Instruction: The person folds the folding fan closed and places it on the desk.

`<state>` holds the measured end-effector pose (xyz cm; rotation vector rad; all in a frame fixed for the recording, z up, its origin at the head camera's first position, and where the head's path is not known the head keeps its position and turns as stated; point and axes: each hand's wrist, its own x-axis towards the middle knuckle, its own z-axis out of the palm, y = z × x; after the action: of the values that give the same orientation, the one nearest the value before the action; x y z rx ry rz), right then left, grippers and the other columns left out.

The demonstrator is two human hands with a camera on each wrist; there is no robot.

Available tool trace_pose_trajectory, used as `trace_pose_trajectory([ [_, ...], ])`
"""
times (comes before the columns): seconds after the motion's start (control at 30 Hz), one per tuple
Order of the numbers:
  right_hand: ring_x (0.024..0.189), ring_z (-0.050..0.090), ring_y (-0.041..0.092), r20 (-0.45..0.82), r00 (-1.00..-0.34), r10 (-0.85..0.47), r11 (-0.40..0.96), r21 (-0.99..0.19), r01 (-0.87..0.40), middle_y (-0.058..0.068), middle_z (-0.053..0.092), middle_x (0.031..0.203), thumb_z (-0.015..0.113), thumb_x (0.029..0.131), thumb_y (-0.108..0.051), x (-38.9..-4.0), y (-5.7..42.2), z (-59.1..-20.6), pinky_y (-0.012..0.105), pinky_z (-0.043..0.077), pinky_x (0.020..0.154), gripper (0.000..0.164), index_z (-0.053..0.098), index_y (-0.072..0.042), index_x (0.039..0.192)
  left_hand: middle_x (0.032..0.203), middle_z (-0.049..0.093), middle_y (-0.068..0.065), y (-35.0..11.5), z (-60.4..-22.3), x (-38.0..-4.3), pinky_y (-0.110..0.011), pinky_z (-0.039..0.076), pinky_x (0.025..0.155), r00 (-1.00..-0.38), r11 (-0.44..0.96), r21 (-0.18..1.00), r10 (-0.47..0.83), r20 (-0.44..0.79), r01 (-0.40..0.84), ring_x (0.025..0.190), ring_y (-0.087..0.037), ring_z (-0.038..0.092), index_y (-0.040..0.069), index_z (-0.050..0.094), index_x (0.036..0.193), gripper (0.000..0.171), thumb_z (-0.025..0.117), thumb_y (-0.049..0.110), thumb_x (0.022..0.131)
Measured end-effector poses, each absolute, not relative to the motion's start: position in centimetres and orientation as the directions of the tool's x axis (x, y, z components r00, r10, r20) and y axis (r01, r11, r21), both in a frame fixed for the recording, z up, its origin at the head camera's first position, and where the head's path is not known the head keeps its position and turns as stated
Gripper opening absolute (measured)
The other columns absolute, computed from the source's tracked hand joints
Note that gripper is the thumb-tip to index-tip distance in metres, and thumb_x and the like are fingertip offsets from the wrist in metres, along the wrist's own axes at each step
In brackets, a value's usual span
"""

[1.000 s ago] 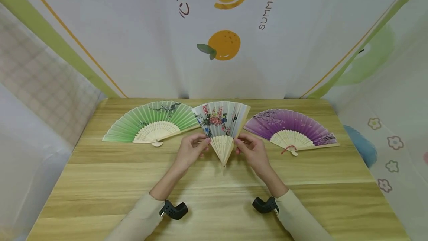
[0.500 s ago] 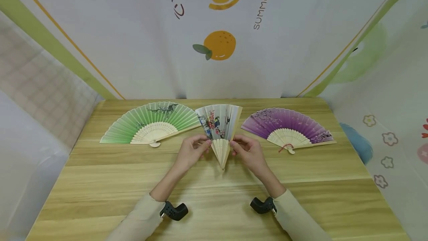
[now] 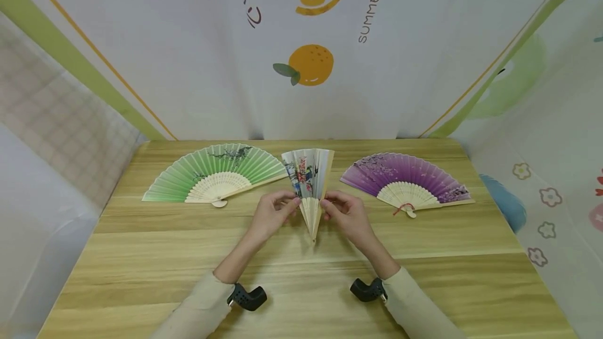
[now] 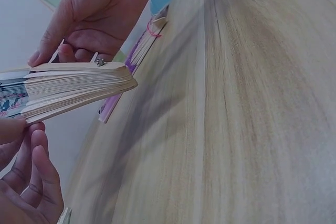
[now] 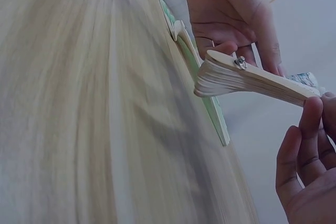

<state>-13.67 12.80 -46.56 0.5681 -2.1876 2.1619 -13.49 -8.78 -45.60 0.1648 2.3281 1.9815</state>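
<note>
Head view: wood-grain table [image 3: 306,286], fruit-print cloth [image 3: 202,67] behind; left hand [image 3: 272,214], right hand [image 3: 347,214] pinching patterned fan [image 3: 309,177].

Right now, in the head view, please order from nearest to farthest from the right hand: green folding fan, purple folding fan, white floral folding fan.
1. White floral folding fan: pinched by the right hand, centre.
2. Purple folding fan: on the right side.
3. Green folding fan: on the left side.

Head view: soft, even light; pale sheen on tabletop [image 3: 308,286] below fingers [image 3: 289,206]. Wrist views dimmer, bluish; soft-edged shadows [image 4: 149,121] beneath fingers.
</note>
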Motion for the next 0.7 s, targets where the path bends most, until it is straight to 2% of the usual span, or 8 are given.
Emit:
trace_pose_trajectory([
  [0.23,0.068,0.061,0.014,0.247,-0.935,-0.255,-0.032,-0.968,-0.247,0.022,0.067,0.093,0.063,0.097,0.008,-13.48,12.51,-46.53,0.025,0.056,0.062,0.015,0.066,0.017,0.109,0.090,0.071,-0.010,-8.45,-45.66,-13.47,-0.052,0.058,0.061,-0.990,0.157,0.987,0.142,0.018,0.040,0.080,-0.045,0.069,-0.007,0.070,0.108,0.016,0.070,0.004,0.096],
  [0.43,0.068,0.061,0.012,0.255,-0.933,-0.255,-0.042,-0.967,-0.253,0.021,0.067,0.095,0.062,0.098,0.008,-13.48,12.37,-46.80,0.024,0.056,0.063,0.016,0.065,0.018,0.110,0.088,0.071,-0.009,-8.18,-45.64,-13.43,-0.048,0.059,0.060,-0.990,0.153,0.988,0.139,0.014,0.035,0.078,-0.042,0.069,-0.007,0.071,0.106,0.014,0.070,0.003,0.096],
  [0.6,0.068,0.061,0.012,0.261,-0.931,-0.254,-0.040,-0.965,-0.260,0.021,0.068,0.095,0.062,0.098,0.008,-13.43,12.38,-46.99,0.024,0.056,0.063,0.016,0.065,0.018,0.110,0.089,0.071,-0.010,-8.16,-45.70,-13.46,-0.044,0.059,0.058,-0.988,0.158,0.986,0.151,0.024,0.048,0.078,-0.041,0.069,-0.007,0.070,0.107,0.015,0.070,0.004,0.096],
  [0.7,0.068,0.062,0.013,0.261,-0.930,-0.260,-0.031,-0.964,-0.263,0.023,0.068,0.095,0.062,0.097,0.009,-13.40,12.29,-46.95,0.029,0.058,0.063,0.015,0.065,0.018,0.109,0.090,0.071,-0.011,-8.41,-45.71,-13.40,-0.045,0.059,0.059,-0.987,0.163,0.986,0.157,0.017,0.043,0.078,-0.040,0.069,-0.007,0.070,0.108,0.016,0.070,0.004,0.096],
])
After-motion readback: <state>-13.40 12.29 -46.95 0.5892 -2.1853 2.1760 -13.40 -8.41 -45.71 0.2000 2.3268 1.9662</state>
